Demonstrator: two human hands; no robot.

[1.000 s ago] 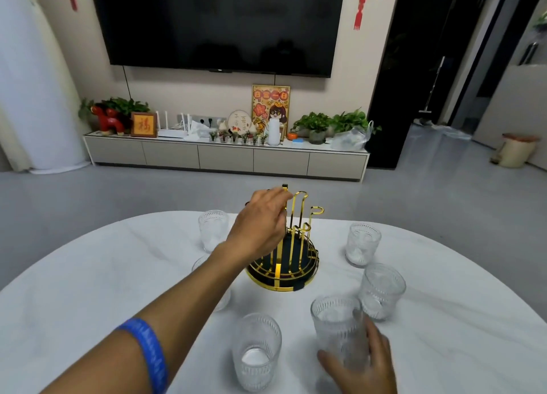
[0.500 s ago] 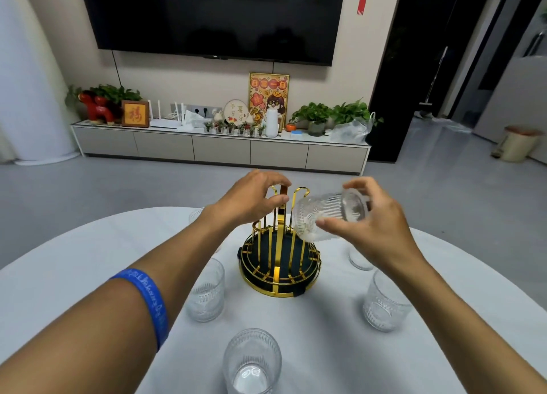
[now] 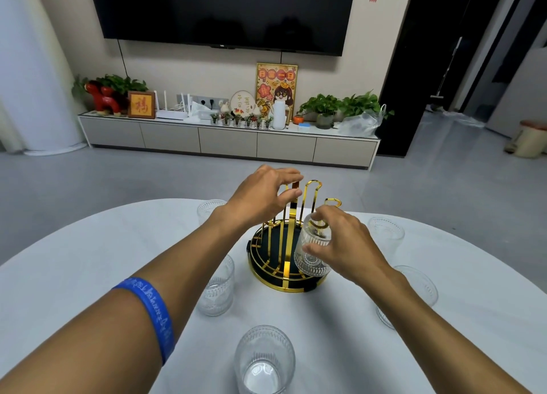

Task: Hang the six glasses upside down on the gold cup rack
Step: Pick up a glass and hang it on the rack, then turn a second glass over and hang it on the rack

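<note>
The right hand (image 3: 346,242) now has its glass (image 3: 313,253) turned mouth-down over one of the near right prongs of the gold cup rack (image 3: 285,245); half a second ago that same glass was lying sideways in the air, level with the prong tops. Fingers are wrapped around the glass's upturned base and side, thumb on the near wall, a firm hold. The rim sits low, close to the rack's dark round tray, and a gold prong shows through the glass wall; whether the glass already rests its weight on it I cannot tell.

The left hand (image 3: 263,196) is where it was, pinching the tall centre handle of the rack between thumb and fingertips, closed on it. A blue wristband (image 3: 151,313) circles that forearm.

Five glasses stand upright on the white table (image 3: 88,260): a front glass (image 3: 264,361) nearest the camera, a left glass (image 3: 217,287) just beside the left forearm, a far-left glass (image 3: 208,210) partly hidden behind the left wrist, a far-right glass (image 3: 385,238), and a right glass (image 3: 414,293) half covered by the right forearm. The view has tipped down a little since the earlier frame, so the front glass shows more fully.
</note>
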